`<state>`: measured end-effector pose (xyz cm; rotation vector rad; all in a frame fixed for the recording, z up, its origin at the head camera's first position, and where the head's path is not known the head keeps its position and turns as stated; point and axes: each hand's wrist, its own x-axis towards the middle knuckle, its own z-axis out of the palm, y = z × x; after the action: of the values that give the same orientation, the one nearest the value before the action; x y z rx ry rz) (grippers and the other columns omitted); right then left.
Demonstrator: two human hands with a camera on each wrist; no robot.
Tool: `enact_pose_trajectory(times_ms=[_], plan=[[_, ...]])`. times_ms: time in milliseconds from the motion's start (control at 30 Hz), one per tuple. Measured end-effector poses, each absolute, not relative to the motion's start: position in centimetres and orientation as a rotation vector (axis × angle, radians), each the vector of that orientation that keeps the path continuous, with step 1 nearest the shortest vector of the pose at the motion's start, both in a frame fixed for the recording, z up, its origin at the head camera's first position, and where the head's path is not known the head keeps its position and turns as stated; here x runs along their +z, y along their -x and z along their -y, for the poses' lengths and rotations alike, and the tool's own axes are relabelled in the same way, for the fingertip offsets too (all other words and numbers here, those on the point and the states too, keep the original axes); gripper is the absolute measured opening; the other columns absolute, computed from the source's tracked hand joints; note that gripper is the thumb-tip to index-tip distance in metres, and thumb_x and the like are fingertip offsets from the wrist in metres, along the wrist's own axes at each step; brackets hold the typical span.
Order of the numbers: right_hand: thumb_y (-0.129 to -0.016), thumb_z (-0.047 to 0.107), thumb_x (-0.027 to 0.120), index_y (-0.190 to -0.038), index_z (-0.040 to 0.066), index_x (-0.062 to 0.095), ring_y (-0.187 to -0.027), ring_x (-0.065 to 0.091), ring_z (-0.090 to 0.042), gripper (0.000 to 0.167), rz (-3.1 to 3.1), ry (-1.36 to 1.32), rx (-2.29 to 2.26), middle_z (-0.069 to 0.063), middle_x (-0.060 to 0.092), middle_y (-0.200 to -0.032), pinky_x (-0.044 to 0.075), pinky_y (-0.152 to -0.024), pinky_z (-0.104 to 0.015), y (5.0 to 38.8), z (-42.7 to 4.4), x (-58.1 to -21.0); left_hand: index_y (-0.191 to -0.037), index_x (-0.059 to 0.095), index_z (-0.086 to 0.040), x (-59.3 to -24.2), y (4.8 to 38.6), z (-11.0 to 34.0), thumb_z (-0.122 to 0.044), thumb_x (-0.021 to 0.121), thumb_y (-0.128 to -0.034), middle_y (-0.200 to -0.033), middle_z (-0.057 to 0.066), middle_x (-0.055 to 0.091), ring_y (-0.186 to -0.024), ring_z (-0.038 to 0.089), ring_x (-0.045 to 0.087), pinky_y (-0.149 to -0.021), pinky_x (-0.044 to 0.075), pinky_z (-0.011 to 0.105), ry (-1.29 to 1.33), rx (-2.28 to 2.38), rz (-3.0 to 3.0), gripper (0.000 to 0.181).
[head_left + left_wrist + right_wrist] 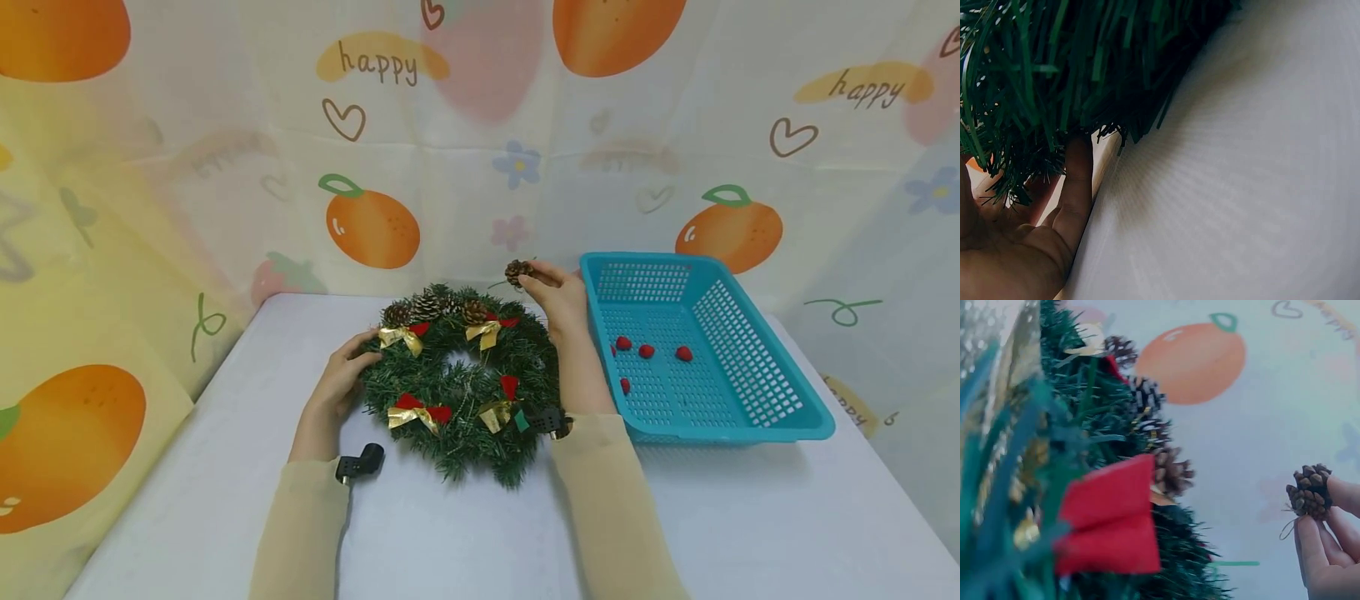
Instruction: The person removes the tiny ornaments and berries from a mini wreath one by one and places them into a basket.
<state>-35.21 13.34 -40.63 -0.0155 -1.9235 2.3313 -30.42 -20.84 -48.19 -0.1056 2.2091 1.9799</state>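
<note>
A green wreath [435,379] with red and gold bows lies on the white table, several pine cones along its top edge. My left hand [339,379] is at its left side; in the left wrist view the fingers of that hand [1029,237] reach to the underside of the greenery [1085,69]. Above the wreath's upper right, my right hand [558,298] pinches a brown pine cone [517,272] between thumb and fingertips. The right wrist view shows that pine cone [1310,491] in the fingers of the right hand [1335,540], a thin loop hanging from it, apart from the wreath [1104,419].
Right of the wreath, close to my right forearm, stands a blue perforated basket [776,354] with several small red balls [647,352]. A patterned cloth [465,192] hangs behind the white table [465,533].
</note>
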Motion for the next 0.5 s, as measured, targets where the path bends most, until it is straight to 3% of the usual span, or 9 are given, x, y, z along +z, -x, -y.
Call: enact_pose_trajectory(times_ms=[233,500], plan=[[-0.092,0.005,0.066,-0.137,0.003,0.057,-0.128,0.054,-0.023,0.045,1.886,0.072,2.299,-0.015,0.055,-0.140,0.049,-0.108,-0.032,31.0,-13.8,-36.1,-0.155,0.032,-0.014,-48.1,30.4,20.9,-0.015,0.054,-0.0985,-0.168,0.010,0.013,-0.155,0.038,0.009,-0.120,0.009,0.071,0.098,1.983,-2.207,0.061],[-0.091,0.004,0.068,-0.133,0.004,0.061,-0.120,0.057,-0.013,0.043,1.779,0.063,2.312,0.001,0.062,-0.124,0.049,-0.107,-0.028,28.3,-14.8,-34.1,-0.155,0.033,-0.015,-48.1,30.3,20.8,-0.015,0.055,-0.0983,-0.168,0.009,0.013,-0.155,0.038,0.009,-0.122,0.011,0.067,0.093,1.972,-2.222,0.061]])
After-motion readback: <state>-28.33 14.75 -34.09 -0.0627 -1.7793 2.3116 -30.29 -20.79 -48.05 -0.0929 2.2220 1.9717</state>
